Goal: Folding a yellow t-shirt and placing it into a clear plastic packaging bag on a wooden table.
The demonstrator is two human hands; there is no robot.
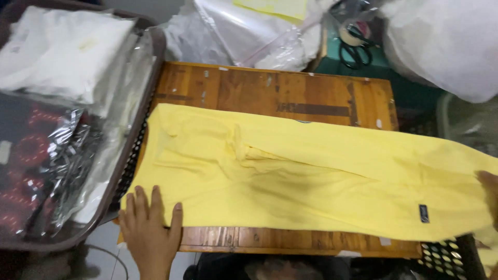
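Lying folded lengthwise across a wooden bench (270,93), a yellow garment (311,181) fills most of the head view. It runs from the bench's left edge out past the right edge, its long lower fold following the near edge, and a small dark label (424,213) sits close to its near right end. A crumpled ridge of cloth rises around its middle left.

The left hand (150,228) rests flat at the near left corner of the bench, fingers spread and released, palm down. Its thumb and first fingers touch the garment's near left corner, pressing on it rather than grasping it.

The right hand (489,194) shows only as a blurred sliver at the picture's right border, against the far right end of the garment. Whether it grips the cloth or lies loose cannot be told.

Just beside the bench's left edge stands a dark plastic basket (155,52). It holds folded white garments (62,49) in clear wrap at its far end and a dark red-patterned packet (31,155) in shiny film nearer.

Beyond the far edge lie clear plastic bags (249,31). A pair of black scissors (355,52) lies past the far right corner, and a large white bag (446,41) is to their right. Another perforated basket (446,256) shows under the near right corner.
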